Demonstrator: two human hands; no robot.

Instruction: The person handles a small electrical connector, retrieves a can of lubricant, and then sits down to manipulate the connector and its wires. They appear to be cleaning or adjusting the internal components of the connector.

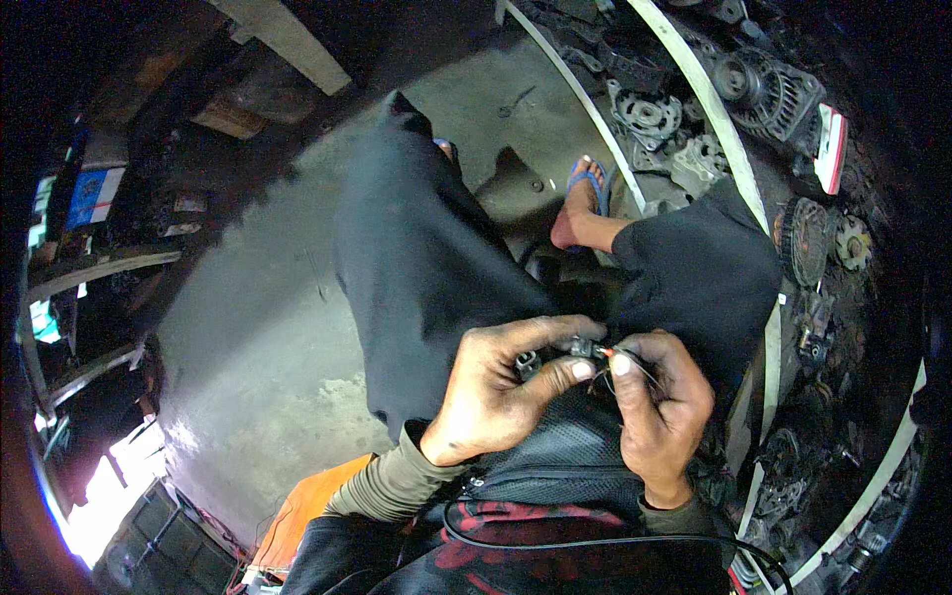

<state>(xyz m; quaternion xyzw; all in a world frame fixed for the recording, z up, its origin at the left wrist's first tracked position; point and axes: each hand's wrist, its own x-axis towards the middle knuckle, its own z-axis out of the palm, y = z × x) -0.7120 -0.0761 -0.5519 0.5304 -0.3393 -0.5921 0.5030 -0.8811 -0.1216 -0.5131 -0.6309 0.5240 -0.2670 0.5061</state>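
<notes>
Above my lap, my left hand is closed, pinching a small dark plug connector between thumb and fingers. A second small dark connector-like piece shows in the gap between that thumb and forefinger; what holds it is hidden. My right hand is closed too, thumb against forefinger, on a thin wire. A small orange-red bit shows between the connector and the right fingertips. The two hands nearly meet there. Whether the wire sits inside the connector I cannot tell.
My knees in dark trousers spread around the hands. On the right, shelves with pale edges carry alternators and several loose metal parts. A black cable crosses my lap. An orange object stands at lower left on the concrete floor.
</notes>
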